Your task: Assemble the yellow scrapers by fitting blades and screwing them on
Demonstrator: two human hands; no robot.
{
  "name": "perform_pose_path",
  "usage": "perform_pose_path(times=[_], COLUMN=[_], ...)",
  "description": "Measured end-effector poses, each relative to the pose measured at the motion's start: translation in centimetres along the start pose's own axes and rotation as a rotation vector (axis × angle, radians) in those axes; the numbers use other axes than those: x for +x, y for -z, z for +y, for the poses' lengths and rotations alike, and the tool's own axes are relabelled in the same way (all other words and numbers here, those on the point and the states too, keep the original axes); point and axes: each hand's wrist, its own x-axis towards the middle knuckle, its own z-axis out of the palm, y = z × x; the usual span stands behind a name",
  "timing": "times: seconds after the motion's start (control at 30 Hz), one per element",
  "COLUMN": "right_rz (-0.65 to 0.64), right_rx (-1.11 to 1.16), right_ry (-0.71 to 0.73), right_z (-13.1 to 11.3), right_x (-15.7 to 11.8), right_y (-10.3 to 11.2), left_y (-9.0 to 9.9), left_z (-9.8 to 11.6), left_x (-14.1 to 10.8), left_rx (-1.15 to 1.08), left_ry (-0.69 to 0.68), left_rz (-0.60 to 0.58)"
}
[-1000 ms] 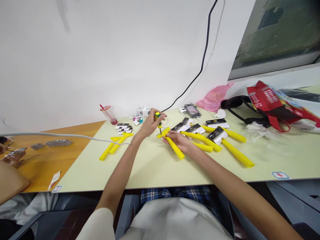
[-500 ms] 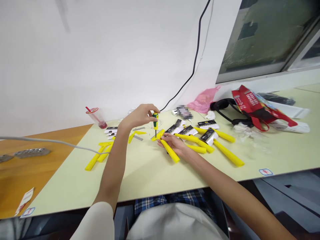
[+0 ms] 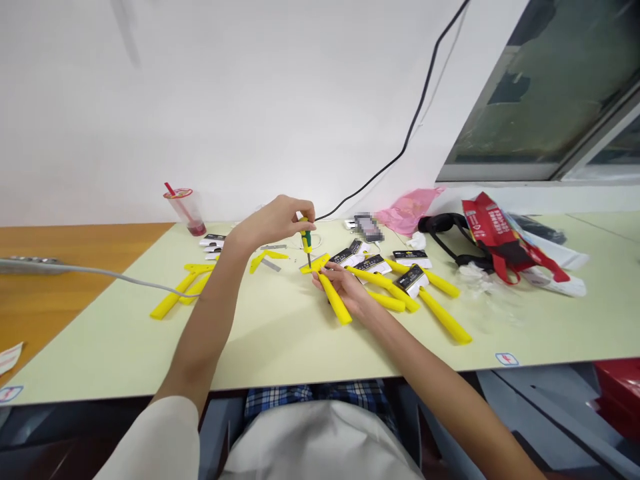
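My left hand (image 3: 285, 217) pinches the top of a green and yellow screwdriver (image 3: 307, 239), which stands nearly upright. Its shaft points down onto the wide head of a yellow scraper (image 3: 334, 298). From the right, my right hand (image 3: 345, 287) is closed around that scraper near its neck, and the handle slants toward me. Beside my right hand lie several yellow-handled scrapers (image 3: 445, 317) with black and white card sleeves (image 3: 411, 280). Left of the screwdriver are a yellow head piece (image 3: 260, 261) and a flat grey blade (image 3: 271, 265). More yellow scrapers (image 3: 173, 297) lie behind my left forearm.
A plastic cup with a straw (image 3: 186, 212) stands at the back left. Along the back right are a phone (image 3: 369, 228), a pink bag (image 3: 410, 208), black headphones (image 3: 445, 233) and a red bag (image 3: 500, 233). A grey cable (image 3: 115, 283) crosses the left side.
The camera view has shifted a little. Both hands stay on the screwdriver and the scraper; the screwdriver tilts slightly more, its top leaning left.
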Motion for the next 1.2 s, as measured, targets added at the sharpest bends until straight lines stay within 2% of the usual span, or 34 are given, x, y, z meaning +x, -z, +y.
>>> perform_pose_path(times=[0.23,0.43,0.63,0.83,0.97,1.07,1.2], right_rz=[0.002,0.029,0.046,0.079,0.068,0.049,0.054], right_rx=[-0.043,-0.056,-0.052,-0.023,-0.037,-0.041,-0.017], right_ry=[0.052,0.037,0.057,0.072,0.079,0.08,0.099], right_z=[-0.3,0.1,0.1,0.0,0.1,0.2,0.3], right_x=[0.2,0.6,0.5,0.4,0.4,0.4,0.2], right_y=[0.1,0.2,0.2,0.1,0.1,0.1,0.0], left_y=[-0.6,-0.8,-0.9,-1.2,-1.7,-1.9,-1.6], left_z=[-0.4,-0.9,-1.6,-0.5,-0.1,0.1,0.9], left_x=[-0.2,-0.3,-0.4,-0.2,0.2,0.3,0.1], left_rx=[-0.1,-0.069,-0.091,-0.045,0.011,-0.018,-0.061], left_ry=[-0.067,-0.042,-0.013,-0.023,-0.003,0.038,0.121], left_rz=[0.049,0.023,0.11,0.042,0.053,0.07,-0.004])
